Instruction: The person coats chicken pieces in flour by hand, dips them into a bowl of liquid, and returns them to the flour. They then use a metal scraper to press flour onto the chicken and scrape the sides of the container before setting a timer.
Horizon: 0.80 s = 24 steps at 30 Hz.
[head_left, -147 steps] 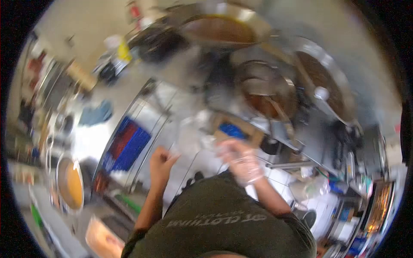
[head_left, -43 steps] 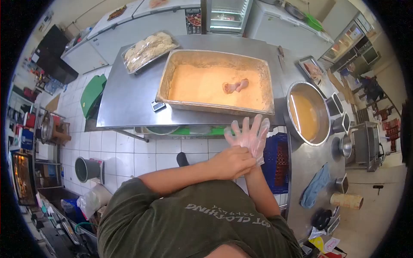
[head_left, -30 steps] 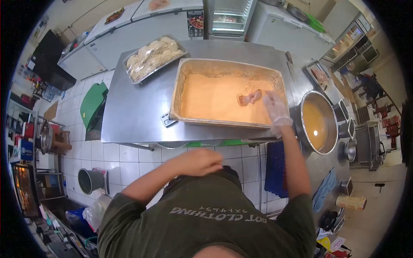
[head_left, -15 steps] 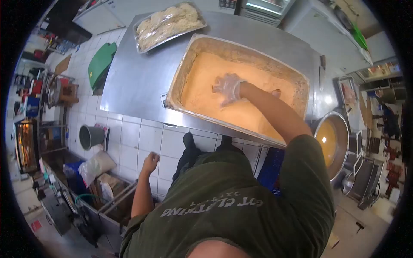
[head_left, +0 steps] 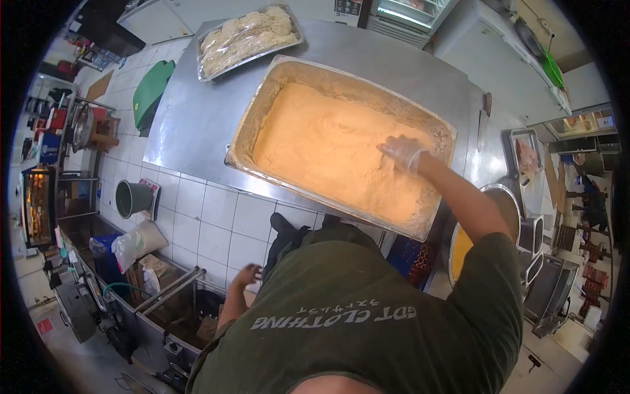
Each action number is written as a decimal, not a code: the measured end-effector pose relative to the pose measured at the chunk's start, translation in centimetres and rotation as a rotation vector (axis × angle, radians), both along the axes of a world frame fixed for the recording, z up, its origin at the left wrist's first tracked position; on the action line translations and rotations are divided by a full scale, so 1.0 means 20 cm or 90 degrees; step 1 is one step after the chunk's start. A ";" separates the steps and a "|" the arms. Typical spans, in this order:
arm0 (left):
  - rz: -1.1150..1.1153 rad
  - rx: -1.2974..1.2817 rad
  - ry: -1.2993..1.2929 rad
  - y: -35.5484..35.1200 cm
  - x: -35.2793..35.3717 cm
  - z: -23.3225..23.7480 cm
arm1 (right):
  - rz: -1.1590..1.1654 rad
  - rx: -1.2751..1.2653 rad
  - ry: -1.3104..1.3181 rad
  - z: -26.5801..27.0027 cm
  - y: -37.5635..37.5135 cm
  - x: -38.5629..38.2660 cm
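Note:
My right hand [head_left: 402,152], in a clear plastic glove, lies at the surface of pale orange flour-like powder [head_left: 315,141], near the right end of a deep metal pan [head_left: 239,141]. Its fingers are stretched out and slightly apart, with nothing visibly held. The powder is heaped and furrowed around it; anything buried underneath is hidden. My bare left hand [head_left: 247,276] hangs low beside my body, away from the table, its fingers loosely bent and holding nothing that I can see.
On the steel table [head_left: 190,125] stands a plastic-covered tray of pale, crumbly-coated pieces [head_left: 249,41]. A round bowl of yellow liquid [head_left: 461,253] sits right of the pan, partly behind my arm. A knife [head_left: 483,121] and a tray of raw meat [head_left: 525,154] lie farther right.
My right hand has moved right through the powder. A brownish lump that showed beside my wrist is out of sight. My left hand has dropped slightly toward my body.

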<state>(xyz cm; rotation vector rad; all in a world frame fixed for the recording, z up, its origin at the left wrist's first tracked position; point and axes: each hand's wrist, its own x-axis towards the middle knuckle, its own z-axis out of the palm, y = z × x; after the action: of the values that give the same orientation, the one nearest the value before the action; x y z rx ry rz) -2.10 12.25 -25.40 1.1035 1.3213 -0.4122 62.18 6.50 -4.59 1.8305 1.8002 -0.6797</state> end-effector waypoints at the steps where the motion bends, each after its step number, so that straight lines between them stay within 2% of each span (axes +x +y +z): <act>1: 0.013 0.024 -0.009 0.06 0.10 0.02 | 0.006 0.010 0.010 -0.05 0.02 0.02; 3: 0.019 0.295 -0.116 0.21 0.25 0.04 | 0.023 0.022 0.036 -0.19 0.03 0.03; 5: 0.120 0.357 -0.155 0.30 0.48 0.29 | -0.031 0.026 0.062 -0.17 0.08 -0.02; 9: 0.122 0.341 -0.155 0.30 0.56 0.39 | -0.071 0.063 0.113 -0.17 0.16 0.04; 11: 0.112 0.335 -0.150 0.22 0.50 0.33 | -0.087 0.039 0.250 -0.07 0.13 0.06; 12: 0.085 0.324 -0.113 0.17 0.40 0.20 | -0.096 0.030 0.316 -0.03 0.11 0.07; 15: 0.148 0.197 -0.063 -0.08 0.19 0.04 | -0.083 0.062 0.220 0.00 0.03 0.03; 18: 0.204 0.052 0.042 -0.33 0.02 -0.01 | 0.030 0.200 0.270 0.02 0.04 -0.10; 20: 0.219 -0.007 0.099 -0.45 -0.04 0.02 | 0.167 0.233 0.074 0.06 0.05 -0.29; 22: 0.194 0.004 0.113 -0.49 -0.02 0.09 | 0.238 0.166 -0.010 0.09 0.12 -0.41; 24: 0.172 0.033 0.111 -0.44 0.05 0.15 | 0.240 0.000 0.032 0.10 0.21 -0.41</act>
<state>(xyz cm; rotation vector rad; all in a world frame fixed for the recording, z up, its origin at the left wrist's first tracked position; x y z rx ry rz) -1.05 3.41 -22.43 0.9307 1.6187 -0.2795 53.88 10.74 -2.54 1.4243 2.0986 -0.5819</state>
